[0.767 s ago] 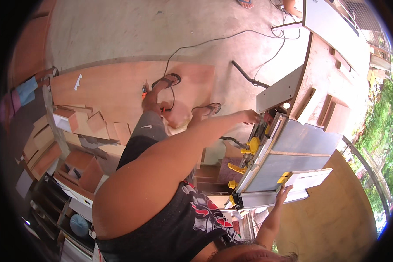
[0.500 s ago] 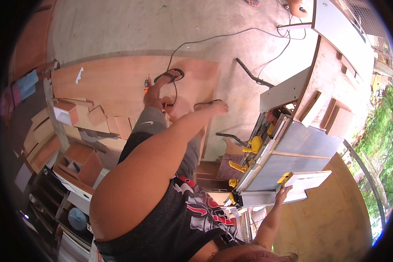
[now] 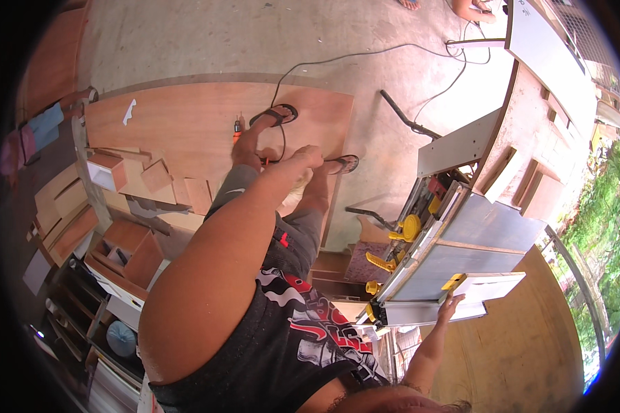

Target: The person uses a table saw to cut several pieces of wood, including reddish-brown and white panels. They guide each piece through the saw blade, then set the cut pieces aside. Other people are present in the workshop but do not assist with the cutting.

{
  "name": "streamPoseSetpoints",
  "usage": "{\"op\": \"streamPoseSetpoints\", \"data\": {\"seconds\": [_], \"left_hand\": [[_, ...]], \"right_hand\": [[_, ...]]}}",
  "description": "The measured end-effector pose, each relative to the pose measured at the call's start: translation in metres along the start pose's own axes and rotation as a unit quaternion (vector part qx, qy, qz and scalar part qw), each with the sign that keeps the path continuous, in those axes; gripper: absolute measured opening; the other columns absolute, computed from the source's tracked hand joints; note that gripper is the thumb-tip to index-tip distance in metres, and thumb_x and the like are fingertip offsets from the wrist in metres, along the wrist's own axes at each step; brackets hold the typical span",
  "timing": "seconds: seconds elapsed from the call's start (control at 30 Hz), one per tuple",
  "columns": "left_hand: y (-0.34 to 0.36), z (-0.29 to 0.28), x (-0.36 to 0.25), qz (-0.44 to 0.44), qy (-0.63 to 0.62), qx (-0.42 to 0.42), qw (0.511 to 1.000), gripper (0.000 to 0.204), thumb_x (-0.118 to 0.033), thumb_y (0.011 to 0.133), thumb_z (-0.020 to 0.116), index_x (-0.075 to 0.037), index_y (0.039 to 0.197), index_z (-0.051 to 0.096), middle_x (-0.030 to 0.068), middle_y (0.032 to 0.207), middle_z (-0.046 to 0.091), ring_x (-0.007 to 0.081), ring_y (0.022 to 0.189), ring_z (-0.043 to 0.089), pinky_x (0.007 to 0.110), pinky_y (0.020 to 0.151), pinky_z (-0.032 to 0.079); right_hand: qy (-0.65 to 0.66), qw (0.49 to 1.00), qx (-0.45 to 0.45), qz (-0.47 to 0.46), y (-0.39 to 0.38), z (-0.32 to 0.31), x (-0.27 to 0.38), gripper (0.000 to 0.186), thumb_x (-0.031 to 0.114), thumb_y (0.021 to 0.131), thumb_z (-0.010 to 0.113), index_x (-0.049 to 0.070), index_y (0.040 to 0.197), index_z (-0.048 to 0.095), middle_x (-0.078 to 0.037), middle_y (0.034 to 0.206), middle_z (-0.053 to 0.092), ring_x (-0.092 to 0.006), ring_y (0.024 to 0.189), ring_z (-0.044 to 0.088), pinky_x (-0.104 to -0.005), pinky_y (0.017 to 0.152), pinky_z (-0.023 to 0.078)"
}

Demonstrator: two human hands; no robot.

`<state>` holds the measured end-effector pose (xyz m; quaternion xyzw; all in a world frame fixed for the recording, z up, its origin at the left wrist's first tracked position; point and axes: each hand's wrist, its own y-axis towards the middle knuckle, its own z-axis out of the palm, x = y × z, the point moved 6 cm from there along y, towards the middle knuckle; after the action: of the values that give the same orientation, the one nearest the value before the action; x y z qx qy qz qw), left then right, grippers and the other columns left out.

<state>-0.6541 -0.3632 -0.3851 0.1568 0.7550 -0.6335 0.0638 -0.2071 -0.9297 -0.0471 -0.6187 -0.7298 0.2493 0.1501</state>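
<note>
My left hand [image 3: 310, 156], fingers curled closed, is held in front of my shin above the plywood sheet. Just below it hangs a pale, see-through blur [image 3: 297, 187]; I cannot make out what it is. My right hand [image 3: 449, 306] is closed around the near end of a white board [image 3: 489, 285], beside a yellow block [image 3: 452, 281]. The board lies on a grey-topped saw bench [image 3: 455, 258] with a metal rail and yellow knobs [image 3: 410, 227] along its side.
I stand on a plywood sheet [image 3: 186, 113]. An orange-and-black power drill [image 3: 238, 129] is near my sandalled foot, and a black cord [image 3: 351, 55] crosses the concrete. Wood offcuts [image 3: 160, 176] and an open wooden box [image 3: 127, 251] are on the left. Another person's leg [image 3: 470, 10] shows at the top.
My left hand has pulled back to the left from beside my foot, which now shows in its sandal. The view has shifted slightly. My right hand stays at the white board.
</note>
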Motion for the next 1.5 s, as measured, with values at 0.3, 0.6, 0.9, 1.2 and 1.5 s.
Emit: {"op": "streamPoseSetpoints", "data": {"seconds": [0.3,0.6,0.9,1.2,1.5], "left_hand": [[-0.021,0.010,-0.052,0.066,-0.034,0.017,0.997,0.035,-0.032,0.088,0.054,-0.016,0.113,0.072,0.0148,0.114,0.069,0.0330,0.110,0.064,0.042,0.096,0.049],[-0.019,0.025,-0.016,0.027,-0.024,0.020,0.999,0.035,-0.031,0.087,0.057,-0.017,0.116,0.072,0.0127,0.123,0.066,0.0318,0.116,0.062,0.042,0.099,0.048],[-0.009,0.025,0.005,0.023,0.003,0.004,1.000,0.035,-0.025,0.087,0.054,-0.020,0.118,0.071,0.0121,0.126,0.065,0.0315,0.118,0.061,0.043,0.102,0.047],[0.003,0.039,0.001,0.069,-0.014,-0.030,0.997,0.031,-0.029,0.089,0.056,-0.016,0.112,0.073,0.0130,0.116,0.069,0.0312,0.111,0.064,0.043,0.097,0.049],[0.001,-0.017,0.049,0.073,-0.042,-0.093,0.992,0.031,-0.030,0.088,0.059,-0.015,0.112,0.072,0.0138,0.115,0.069,0.0308,0.111,0.064,0.042,0.098,0.049]], "right_hand": [[-0.001,1.000,-0.017,-0.008,0.001,0.002,-0.006,0.093,0.066,0.097,0.038,-0.001,0.155,0.011,-0.021,0.163,0.008,-0.0315,0.152,0.008,-0.0358,0.121,0.015],[0.009,1.000,-0.021,-0.005,-0.005,0.002,0.006,0.090,0.062,0.098,0.039,-0.003,0.154,0.012,-0.022,0.162,0.008,-0.0314,0.152,0.007,-0.0362,0.121,0.015],[0.030,0.999,-0.027,-0.006,-0.002,0.004,0.000,0.089,0.060,0.099,0.041,-0.002,0.154,0.012,-0.022,0.162,0.007,-0.0317,0.152,0.006,-0.0368,0.121,0.013],[0.020,0.999,-0.037,-0.022,0.002,0.004,-0.011,0.091,0.063,0.098,0.041,-0.002,0.155,0.012,-0.024,0.162,0.009,-0.0328,0.151,0.010,-0.0361,0.120,0.016],[0.044,0.998,-0.036,-0.011,0.003,0.004,-0.003,0.090,0.061,0.098,0.044,-0.002,0.154,0.013,-0.023,0.162,0.008,-0.0314,0.152,0.006,-0.0361,0.121,0.014]]}}
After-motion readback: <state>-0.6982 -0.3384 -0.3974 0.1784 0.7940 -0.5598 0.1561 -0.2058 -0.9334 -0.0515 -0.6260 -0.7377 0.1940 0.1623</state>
